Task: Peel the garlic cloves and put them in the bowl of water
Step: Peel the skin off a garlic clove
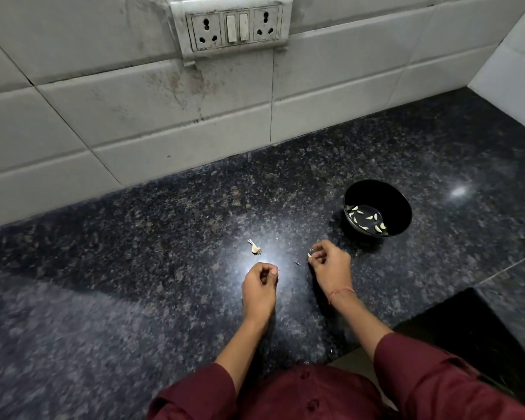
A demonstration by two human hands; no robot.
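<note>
Head view | right hand, centre, pinches garlic clove | left hand curled, hold unclear | tip: finish peeling cleanly, then carry clove to bowl, centre right.

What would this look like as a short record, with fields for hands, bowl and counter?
Left hand: fingers curled, contents too small to tell
Right hand: pinches a small pale garlic clove
Bowl: black round bowl holding water and peeled white cloves
Counter: dark speckled granite counter, garlic skin scrap lying ahead of the left hand
</note>
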